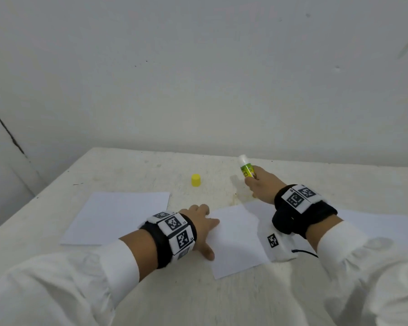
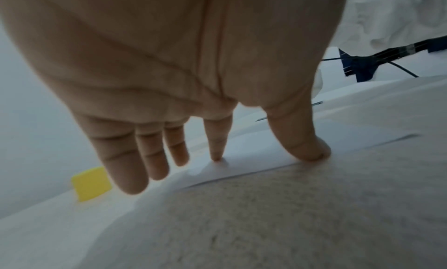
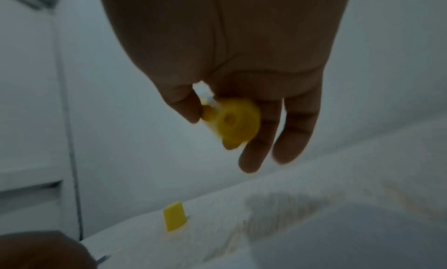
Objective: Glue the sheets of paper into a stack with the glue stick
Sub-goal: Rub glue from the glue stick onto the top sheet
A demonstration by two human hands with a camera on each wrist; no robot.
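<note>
left hand (image 1: 199,222): fingers straight, index tip and thumb pressing the middle sheet (image 1: 236,241) flat
right hand (image 1: 260,182): gripping the glue stick (image 1: 246,167) above the table (image 1: 127,170), uncapped, white tip up
textures: thin white paper, scuffed tabletop
nearby: yellow cap (image 1: 195,180) upright, another sheet (image 1: 118,215) on the left

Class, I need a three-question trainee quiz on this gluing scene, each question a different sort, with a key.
1. True or false: the yellow cap is on the glue stick.
2. Which hand presses the middle sheet? A) left hand B) right hand
3. Fill in: the glue stick's white tip points ____ from the table.

Key: 1 false; 2 A; 3 up and away.
</note>
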